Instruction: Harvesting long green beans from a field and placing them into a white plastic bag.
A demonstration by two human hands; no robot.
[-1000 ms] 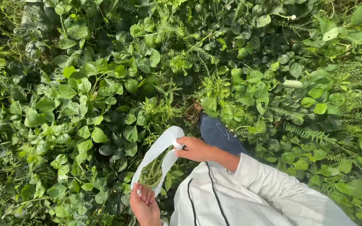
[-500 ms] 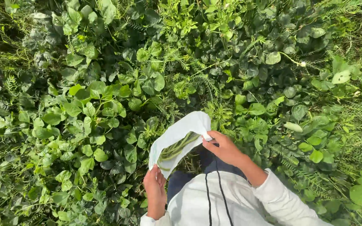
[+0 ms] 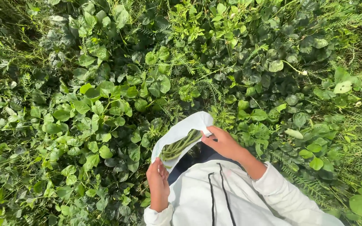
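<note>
Landmark: white plastic bag (image 3: 180, 133), held open low in the middle of the view, just above the person's white zip top (image 3: 214, 196).

Left of the bag: dense broad-leaved vine plants (image 3: 93, 113) cover the ground, sunlit, with grassy stalks (image 3: 1, 62) farther left of them. Nothing else visible in there.

At the bag's lower left rim: left hand (image 3: 159, 184), fingers (image 3: 161, 166) pinched on the rim's edge, thumb side toward the bag. Grasping the bag, not loose. White cuff sits right below the hand.

Inside the bag: a bundle of long green bean pods (image 3: 180, 145), lying slanted from the lower left up to the upper right of the opening. Mouth is stretched wide between the two hands, pods in plain view.

At the bag's right rim, near its top: right hand (image 3: 224, 142), fingertips clenched on a fold of the plastic, pulling that side out. Forearm runs down and right from the bag into a white sleeve (image 3: 289, 196).

Below the bag's mouth: dark trouser fabric, partly in shadow.

Above and right of the bag: feathery fern-like weeds (image 3: 197, 79) mixed with rounder leaves (image 3: 310, 142); one pale pod-like shape (image 3: 294, 133) right of the bag, too small to identify.
</note>
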